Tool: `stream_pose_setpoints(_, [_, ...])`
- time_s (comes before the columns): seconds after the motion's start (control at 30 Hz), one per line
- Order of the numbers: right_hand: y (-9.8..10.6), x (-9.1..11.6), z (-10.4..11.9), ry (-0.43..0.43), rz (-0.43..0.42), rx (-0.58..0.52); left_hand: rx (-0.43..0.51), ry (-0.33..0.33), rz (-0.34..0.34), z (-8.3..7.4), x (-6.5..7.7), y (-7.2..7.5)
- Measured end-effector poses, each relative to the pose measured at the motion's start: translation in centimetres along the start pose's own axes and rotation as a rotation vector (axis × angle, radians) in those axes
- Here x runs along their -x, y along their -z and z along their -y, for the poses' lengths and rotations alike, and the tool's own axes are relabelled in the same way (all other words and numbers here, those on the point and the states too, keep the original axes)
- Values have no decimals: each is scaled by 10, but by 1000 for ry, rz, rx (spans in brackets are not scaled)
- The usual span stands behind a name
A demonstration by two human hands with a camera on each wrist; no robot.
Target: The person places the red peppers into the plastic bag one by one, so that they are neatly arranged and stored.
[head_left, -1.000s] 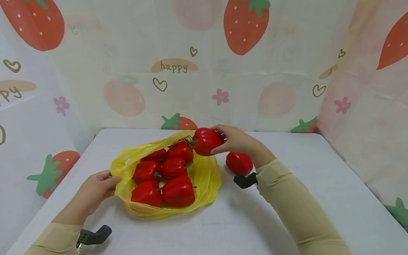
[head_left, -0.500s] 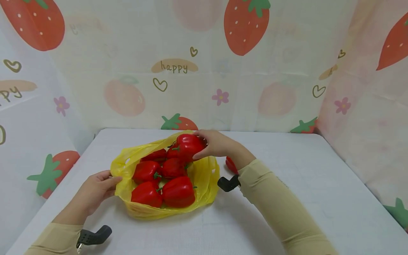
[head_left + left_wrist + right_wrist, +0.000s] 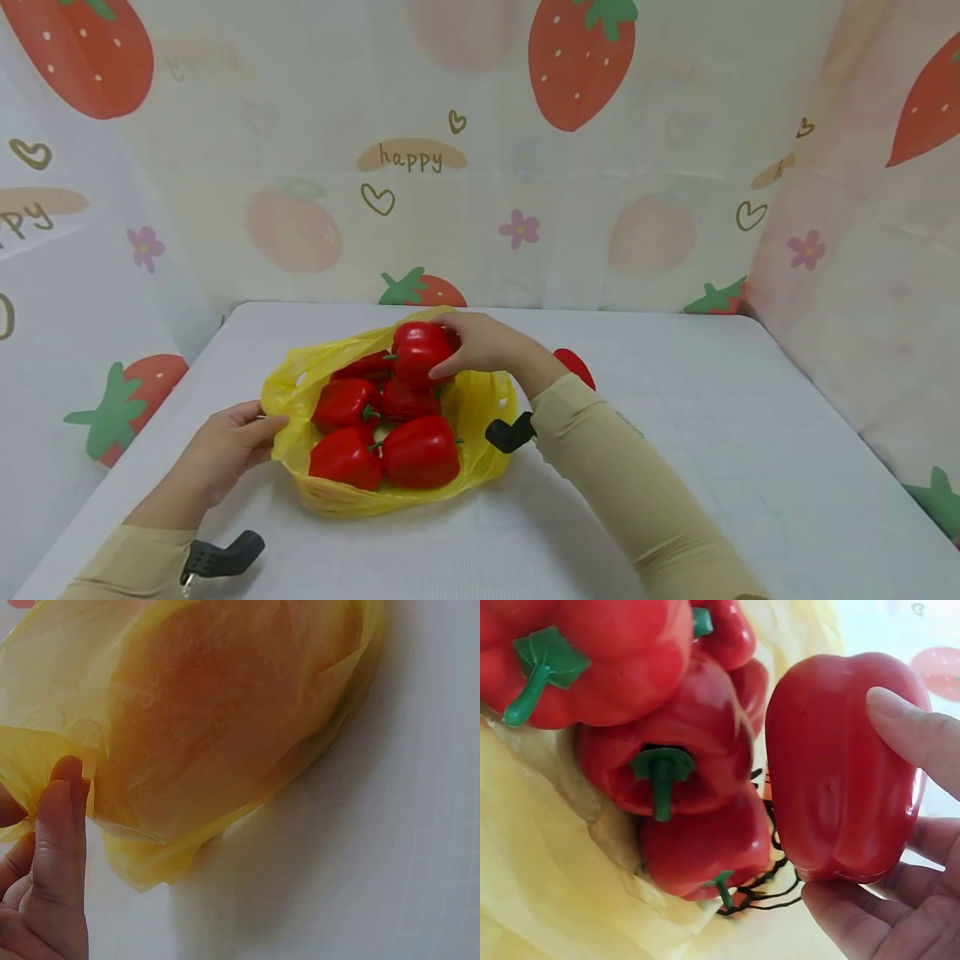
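Note:
In the head view a yellow plastic bag [image 3: 480, 467] lies with its mouth spread, several red bell peppers [image 3: 420, 452] inside. My left hand [image 3: 228, 450] pinches the bag's left edge between thumb and fingers; the left wrist view shows the thin yellow film [image 3: 45, 761] caught there. Over the far part of the opening, my right hand [image 3: 487, 346] grips one red bell pepper [image 3: 420, 348]. In the right wrist view that pepper [image 3: 840, 765] is held between thumb and fingers, beside the peppers in the bag. Its underside is hidden in the head view.
Another red bell pepper [image 3: 576, 367] lies on the white table [image 3: 720, 433] right of the bag, partly hidden by my right forearm. Cloth walls [image 3: 570, 225] with printed strawberries stand behind and at both sides. A black wrist mount [image 3: 510, 432] sticks out from the right sleeve.
My right hand has carried its bell pepper left and slightly down, from the bag's right rim to over the opening. The left hand has kept its pinch on the bag.

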State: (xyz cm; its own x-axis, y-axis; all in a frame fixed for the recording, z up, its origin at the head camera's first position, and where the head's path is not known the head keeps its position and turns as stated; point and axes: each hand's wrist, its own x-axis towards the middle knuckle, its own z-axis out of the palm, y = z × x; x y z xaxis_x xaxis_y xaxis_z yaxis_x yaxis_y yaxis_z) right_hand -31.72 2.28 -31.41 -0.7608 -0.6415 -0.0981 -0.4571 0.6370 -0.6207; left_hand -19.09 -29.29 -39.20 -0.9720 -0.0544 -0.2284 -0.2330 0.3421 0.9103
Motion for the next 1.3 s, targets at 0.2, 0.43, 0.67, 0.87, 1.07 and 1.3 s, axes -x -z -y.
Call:
stream_pose_setpoints(0.2, [-7, -9, 4, 21, 13, 39, 3, 6, -1, 0, 0, 0])
stream_pose_setpoints(0.43, [-13, -16, 10, 25, 8, 49, 8, 1, -3, -1, 1, 1])
stream_pose_setpoints(0.67, [-20, -22, 14, 19, -28, 100, 10, 4, -4, -2, 1, 1])
stream_pose_setpoints(0.87, [-25, -26, 19, -2, -43, 111, 3, 8, -11, -2, 1, 1])
stream_pose_setpoints(1.07, [-28, -28, 20, -32, -78, 100, 10, -1, -8, -3, 1, 1])
stream_pose_setpoints(1.3, [-29, -30, 22, -39, -86, 111, 7, 7, -12, -5, -2, -1])
